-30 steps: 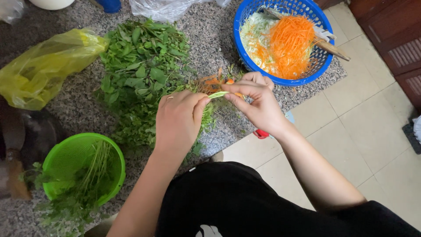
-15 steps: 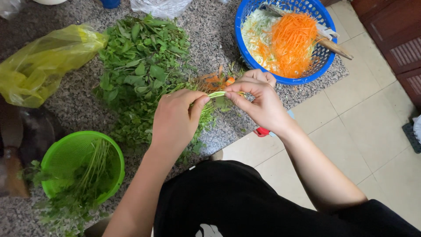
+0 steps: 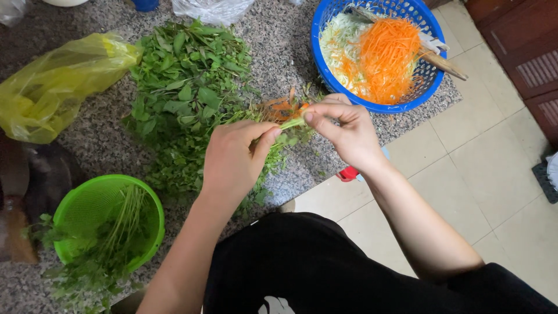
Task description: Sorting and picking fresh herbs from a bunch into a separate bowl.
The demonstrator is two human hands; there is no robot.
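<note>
My left hand [image 3: 235,160] and my right hand [image 3: 343,131] meet over the granite counter [image 3: 279,52], both pinching one pale green herb stem [image 3: 292,123] between thumb and fingers. The stem's leafy end hangs down under my left hand. Just behind the hands lies a big pile of green leafy herbs [image 3: 186,93]. A small heap of orange peelings [image 3: 279,107] sits right behind the stem.
A blue basket [image 3: 372,104] at the back right holds shredded carrot, pale shredded vegetable and a wooden-handled tool [image 3: 442,61]. A green colander [image 3: 81,206] with stems stands at the front left. A yellow plastic bag [image 3: 55,87] lies at the left. Tiled floor [image 3: 465,168] is at the right.
Both hands stay on the stem with only small finger shifts. The view has drifted slightly.
</note>
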